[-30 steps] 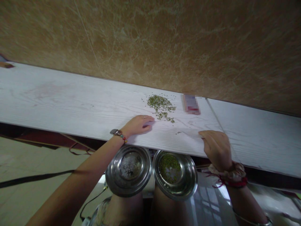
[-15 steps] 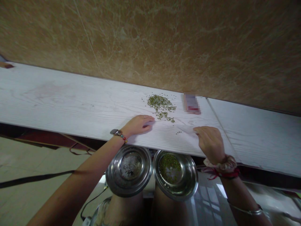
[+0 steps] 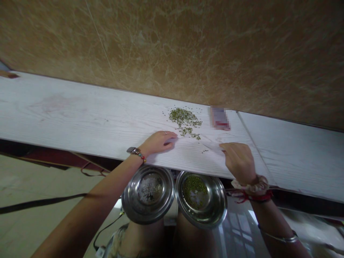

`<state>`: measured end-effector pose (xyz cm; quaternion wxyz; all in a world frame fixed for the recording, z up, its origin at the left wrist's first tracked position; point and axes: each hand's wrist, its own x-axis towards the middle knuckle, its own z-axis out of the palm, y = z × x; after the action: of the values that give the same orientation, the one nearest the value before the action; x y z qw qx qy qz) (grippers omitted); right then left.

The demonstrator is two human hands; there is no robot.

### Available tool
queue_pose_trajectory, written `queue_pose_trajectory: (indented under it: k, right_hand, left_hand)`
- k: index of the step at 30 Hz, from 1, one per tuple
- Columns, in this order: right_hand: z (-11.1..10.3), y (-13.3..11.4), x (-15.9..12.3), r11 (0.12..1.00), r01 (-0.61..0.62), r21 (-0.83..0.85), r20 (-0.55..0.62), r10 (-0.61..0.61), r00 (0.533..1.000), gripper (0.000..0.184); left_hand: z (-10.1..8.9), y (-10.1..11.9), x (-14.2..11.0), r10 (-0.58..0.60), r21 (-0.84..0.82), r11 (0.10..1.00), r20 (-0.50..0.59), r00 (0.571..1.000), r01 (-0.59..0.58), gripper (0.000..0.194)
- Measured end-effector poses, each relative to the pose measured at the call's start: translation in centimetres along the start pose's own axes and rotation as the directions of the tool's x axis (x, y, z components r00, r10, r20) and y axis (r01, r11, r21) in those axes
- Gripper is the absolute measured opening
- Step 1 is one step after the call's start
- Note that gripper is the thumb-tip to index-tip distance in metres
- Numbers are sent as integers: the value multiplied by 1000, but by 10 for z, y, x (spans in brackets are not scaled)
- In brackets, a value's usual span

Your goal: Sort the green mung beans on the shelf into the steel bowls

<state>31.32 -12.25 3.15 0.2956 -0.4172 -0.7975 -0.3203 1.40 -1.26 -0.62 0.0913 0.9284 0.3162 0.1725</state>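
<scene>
A loose patch of mung beans (image 3: 183,117) lies spread on the white wood-grain tabletop (image 3: 113,118). My left hand (image 3: 159,141) rests on the tabletop below the patch, its fingers stretched out toward the beans. To the right, my right hand (image 3: 239,160) is closed in a pinch on a thin whitish strip (image 3: 212,145) that points toward the beans; its exact kind is hard to make out. A few stray beans (image 3: 205,151) sit between the two hands.
Two steel bowls rest on my lap at the table edge: the left bowl (image 3: 129,206) contains white grains, the right bowl (image 3: 219,211) green beans. A blurred-out phone-like rectangle (image 3: 220,117) lies by the marbled wall (image 3: 172,46). A dark strap (image 3: 43,202) hangs at left.
My right hand has shifted very slightly left and up with the whitish strip. The left hand and the bean patch look the same; the view has moved a little.
</scene>
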Motion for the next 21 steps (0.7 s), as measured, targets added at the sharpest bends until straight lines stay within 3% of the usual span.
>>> queue_pose_trajectory:
  k: [5,13,21]
  right_hand:
    - [5,3,4,998,-9,-68,10,9,1000,19]
    - [4,-5,7,1000,-17,-24,-4,17,1000,21]
    - [19,0,13,997,-47,-66,-3,47,999,19]
  left_hand:
    - [0,0,0,7,-2,1000,-14,1000,-7,33]
    - [-1,1,0,0,-9,1000,-11,1000,0,32]
    - [0,0,0,1,-14,1000,-12,1000,-1,32]
